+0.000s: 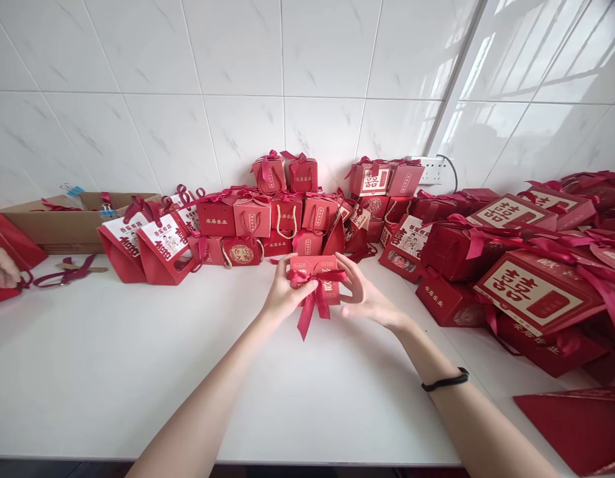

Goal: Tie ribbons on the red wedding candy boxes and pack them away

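Observation:
A small red box (pixel 332 290) tied with a dark red ribbon bow (pixel 315 295) stands near the middle of the white table, its ribbon tails hanging down the front. My left hand (pixel 286 290) holds the box's left side, with the thumb on the bow. At the right side is my right hand (pixel 364 295), its fingers curved apart around the box's upper right edge, the fingertips near or touching it. A black band (pixel 445 380) circles my right wrist.
Stacked red gift boxes (pixel 252 216) line the wall. More boxes (pixel 536 292) pile up at the right. Red bags (pixel 163 245) and a cardboard box (pixel 63 229) stand at the left. Another person's hand (pixel 2 265) touches a red box at the far left.

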Demonstrator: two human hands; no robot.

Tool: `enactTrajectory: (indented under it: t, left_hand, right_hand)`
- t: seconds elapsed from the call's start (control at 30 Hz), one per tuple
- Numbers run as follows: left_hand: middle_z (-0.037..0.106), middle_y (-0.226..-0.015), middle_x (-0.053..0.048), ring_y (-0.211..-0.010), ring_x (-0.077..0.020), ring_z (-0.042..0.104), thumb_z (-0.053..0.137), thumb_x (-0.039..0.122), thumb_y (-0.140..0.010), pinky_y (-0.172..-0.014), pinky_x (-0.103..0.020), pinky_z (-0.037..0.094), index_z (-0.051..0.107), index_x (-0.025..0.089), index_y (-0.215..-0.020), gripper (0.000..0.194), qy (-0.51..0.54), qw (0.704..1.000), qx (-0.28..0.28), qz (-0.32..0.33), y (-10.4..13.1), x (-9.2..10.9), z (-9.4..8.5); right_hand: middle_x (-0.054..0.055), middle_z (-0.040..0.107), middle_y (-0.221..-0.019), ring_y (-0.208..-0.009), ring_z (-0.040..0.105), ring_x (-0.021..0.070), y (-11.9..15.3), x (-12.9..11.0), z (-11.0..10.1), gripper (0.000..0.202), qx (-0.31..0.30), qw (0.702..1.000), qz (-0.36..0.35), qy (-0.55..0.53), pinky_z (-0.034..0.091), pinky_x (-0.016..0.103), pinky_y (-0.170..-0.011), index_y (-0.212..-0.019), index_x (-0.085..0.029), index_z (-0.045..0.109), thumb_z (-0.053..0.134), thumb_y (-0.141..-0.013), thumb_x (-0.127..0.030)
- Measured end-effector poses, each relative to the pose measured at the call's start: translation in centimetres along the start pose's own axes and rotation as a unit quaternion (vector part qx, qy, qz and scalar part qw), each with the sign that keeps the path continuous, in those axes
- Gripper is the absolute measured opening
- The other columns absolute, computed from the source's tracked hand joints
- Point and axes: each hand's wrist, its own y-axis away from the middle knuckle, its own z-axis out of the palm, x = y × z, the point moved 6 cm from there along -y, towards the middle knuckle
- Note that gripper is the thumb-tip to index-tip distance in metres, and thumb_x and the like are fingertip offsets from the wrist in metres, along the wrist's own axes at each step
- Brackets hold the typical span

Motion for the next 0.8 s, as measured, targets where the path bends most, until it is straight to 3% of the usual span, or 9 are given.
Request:
enactTrajectory:
  t: [0.1,0.2,0.37,0.5,0.8]
  left_hand:
    - [0.056,-0.109,-0.006,-0.092,-0.0171,0.060,0.072,0.029,-0.065,-0.082,-0.033,0.049,0.036,0.024,-0.120,0.066,-0.029,1.000,-0.007,0.007,0.2,0.0,0.0]
    - [0.054,-0.114,-0.007,-0.100,-0.0195,0.057,0.073,0.027,-0.063,-0.088,-0.035,0.046,0.036,0.024,-0.124,0.071,-0.046,0.997,-0.049,0.028,0.4,0.1,0.6]
    - [0.049,-0.124,-0.009,-0.109,-0.0214,0.052,0.073,0.027,-0.062,-0.092,-0.035,0.043,0.037,0.023,-0.125,0.072,-0.080,0.994,-0.064,0.039,0.6,0.1,0.9]
    - [0.053,-0.118,-0.008,-0.108,-0.0205,0.053,0.072,0.026,-0.064,-0.090,-0.033,0.044,0.033,0.024,-0.129,0.076,-0.051,0.995,-0.081,0.013,0.6,-0.1,1.0]
    - [0.058,-0.110,-0.006,-0.100,-0.0182,0.059,0.072,0.027,-0.066,-0.090,-0.034,0.045,0.031,0.024,-0.130,0.076,-0.016,0.995,-0.093,-0.012,0.7,-0.3,1.2]
  right_hand:
    - [0.005,0.032,-0.146,-0.130,0.035,0.0277,-0.2,0.4,-1.1,0.056,0.062,0.989,0.035,-0.130,0.038,0.048,-0.098,-0.125,-0.034,0.047,0.054,-0.076,-0.060]
    - [0.006,0.041,-0.139,-0.123,0.044,0.0255,-0.1,0.9,-1.9,0.050,0.144,0.980,0.085,-0.107,0.043,0.042,-0.093,-0.122,-0.032,0.049,0.060,-0.077,-0.050]
    - [0.008,0.057,-0.120,-0.103,0.057,0.0224,-0.1,1.3,-1.3,0.046,0.148,0.979,0.120,-0.071,0.047,0.034,-0.082,-0.115,-0.025,0.052,0.064,-0.076,-0.046]
    - [0.006,0.065,-0.101,-0.092,0.061,0.0199,0.0,1.4,-1.3,0.045,0.148,0.980,0.121,-0.058,0.046,0.033,-0.080,-0.113,-0.021,0.053,0.062,-0.077,-0.048]
    - [0.005,0.065,-0.102,-0.093,0.061,0.0204,-0.2,1.1,-1.4,0.045,0.156,0.981,0.114,-0.015,0.046,0.034,-0.083,-0.110,-0.021,0.055,0.060,-0.077,-0.051]
